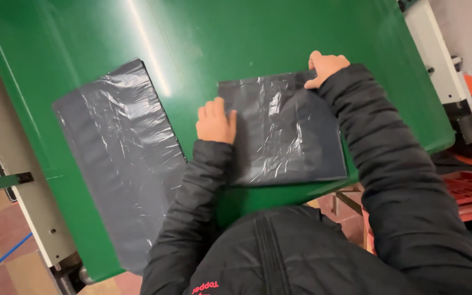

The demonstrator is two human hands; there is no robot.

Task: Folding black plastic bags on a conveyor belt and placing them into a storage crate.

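Black plastic bag (285, 128) flat on green table (236, 38), near edge; left hand (216, 121) pressing its left border, right hand (326, 68) pinching top corner, well apart. Slick film, could slide off. Second bag (118, 158) alongside. Right fingertips hidden; bag's lower left under sleeve.

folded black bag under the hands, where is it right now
The folded black bag lies on the green table, centre-right, between both hands, right of the longer black bag.

Bright overhead glare; sharp focus
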